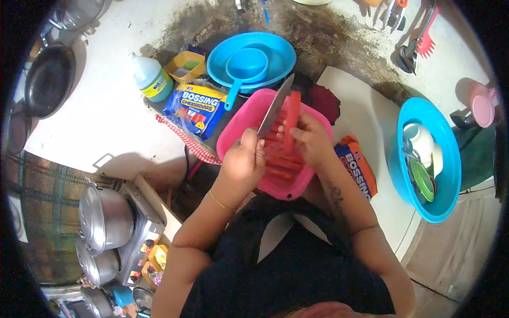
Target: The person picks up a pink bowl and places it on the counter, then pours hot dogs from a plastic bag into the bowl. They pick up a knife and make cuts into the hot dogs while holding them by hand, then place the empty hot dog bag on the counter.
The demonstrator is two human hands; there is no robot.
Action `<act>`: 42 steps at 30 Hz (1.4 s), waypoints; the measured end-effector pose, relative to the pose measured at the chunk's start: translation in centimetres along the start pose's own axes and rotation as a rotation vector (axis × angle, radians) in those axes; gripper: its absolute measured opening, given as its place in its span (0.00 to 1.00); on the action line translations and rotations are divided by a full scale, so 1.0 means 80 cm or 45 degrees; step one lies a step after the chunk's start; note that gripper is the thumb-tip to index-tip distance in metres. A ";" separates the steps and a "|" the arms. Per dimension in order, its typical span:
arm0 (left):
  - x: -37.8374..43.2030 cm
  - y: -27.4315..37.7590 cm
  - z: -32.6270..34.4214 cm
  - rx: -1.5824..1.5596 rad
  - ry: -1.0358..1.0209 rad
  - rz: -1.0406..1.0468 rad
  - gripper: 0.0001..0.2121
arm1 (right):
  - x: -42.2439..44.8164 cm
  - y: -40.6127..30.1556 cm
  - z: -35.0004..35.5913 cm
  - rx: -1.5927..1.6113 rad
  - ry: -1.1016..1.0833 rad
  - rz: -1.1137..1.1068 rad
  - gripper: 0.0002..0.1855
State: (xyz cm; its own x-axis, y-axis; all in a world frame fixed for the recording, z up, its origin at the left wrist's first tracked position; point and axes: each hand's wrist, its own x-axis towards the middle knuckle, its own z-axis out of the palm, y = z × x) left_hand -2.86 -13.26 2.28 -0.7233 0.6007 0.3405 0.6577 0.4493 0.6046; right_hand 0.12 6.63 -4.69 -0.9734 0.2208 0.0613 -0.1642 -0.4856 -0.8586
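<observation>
My left hand (pixel 243 156) grips a kitchen knife (pixel 277 104) by its handle, the blade slanting up and away to the right. In my right hand (pixel 312 137) is a red hotdog sausage (pixel 293 119), held upright between thumb and fingers just beside the blade. Both hands are above a pink plastic basin (pixel 238 119), where several red sausages (pixel 280 167) lie. My wrists and fingers hide part of the basin. A blue and yellow cheesedog pack (pixel 197 109) lies left of it. Another pack, orange and blue (pixel 356 165), is on the white counter beside my right forearm.
A blue basin (pixel 212 59) with a blue dipper (pixel 246 65) stands behind. Left of these are a plastic jug (pixel 153 81) and a yellow container (pixel 175 67). At right, a blue tub (pixel 449 190) holds dishes. Lidded metal pots (pixel 111 216) sit on a stove (pixel 145 222) at left.
</observation>
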 end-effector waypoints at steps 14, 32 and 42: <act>-0.006 -0.033 0.053 -0.023 -0.053 0.001 0.08 | 0.011 -0.001 0.029 0.477 -0.141 0.017 0.29; -0.031 -0.086 -0.002 -0.234 0.229 -0.133 0.06 | 0.000 0.053 0.047 -2.038 -0.787 0.016 0.15; -0.045 -0.099 0.005 -0.266 0.253 -0.180 0.07 | 0.056 0.028 0.054 -2.186 -0.563 -0.320 0.12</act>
State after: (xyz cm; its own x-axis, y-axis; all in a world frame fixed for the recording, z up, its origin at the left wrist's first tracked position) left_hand -5.39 -18.69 -4.04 -0.8451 0.3915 0.3641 0.5050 0.3614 0.7838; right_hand -5.32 2.86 -4.12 -0.9674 -0.2166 0.1313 -0.2473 0.9195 -0.3055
